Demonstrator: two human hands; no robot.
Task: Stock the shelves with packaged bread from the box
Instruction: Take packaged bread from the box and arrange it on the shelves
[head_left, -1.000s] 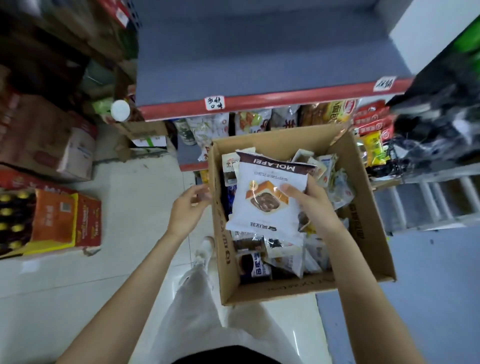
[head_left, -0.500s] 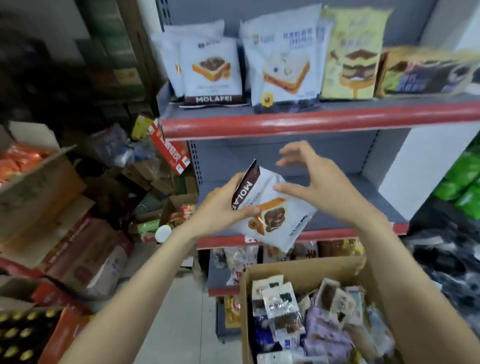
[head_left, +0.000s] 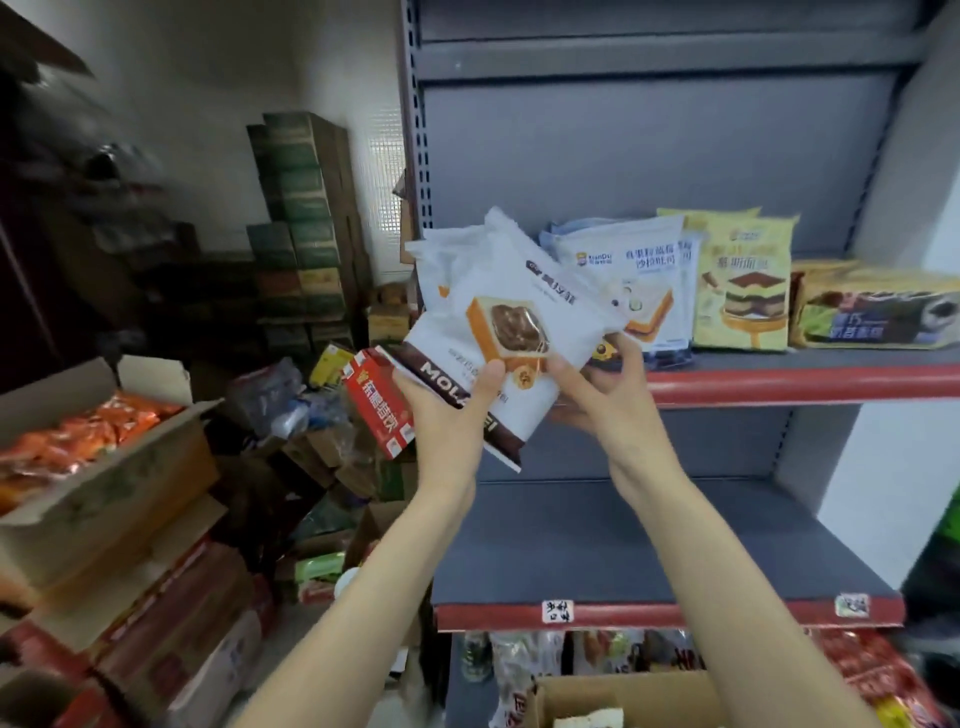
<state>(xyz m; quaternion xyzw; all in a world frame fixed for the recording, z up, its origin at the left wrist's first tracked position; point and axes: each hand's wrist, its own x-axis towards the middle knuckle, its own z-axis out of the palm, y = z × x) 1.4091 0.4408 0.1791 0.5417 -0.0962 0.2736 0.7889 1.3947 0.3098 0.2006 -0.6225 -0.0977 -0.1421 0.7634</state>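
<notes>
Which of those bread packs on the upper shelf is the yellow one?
The yellow pack, picturing a layered cake, standing upright between the white pack and the dark green pack lying at the right end.

The white bread packet (head_left: 511, 332) is showing smooth plastic film, faintly glossy. The shelves (head_left: 623, 545) are looking like matt grey painted metal — their front edges a shinier red. The box (head_left: 649, 693) below is showing plain brown cardboard, dull and slightly rough — like the open cartons (head_left: 130, 467) at left.
</notes>
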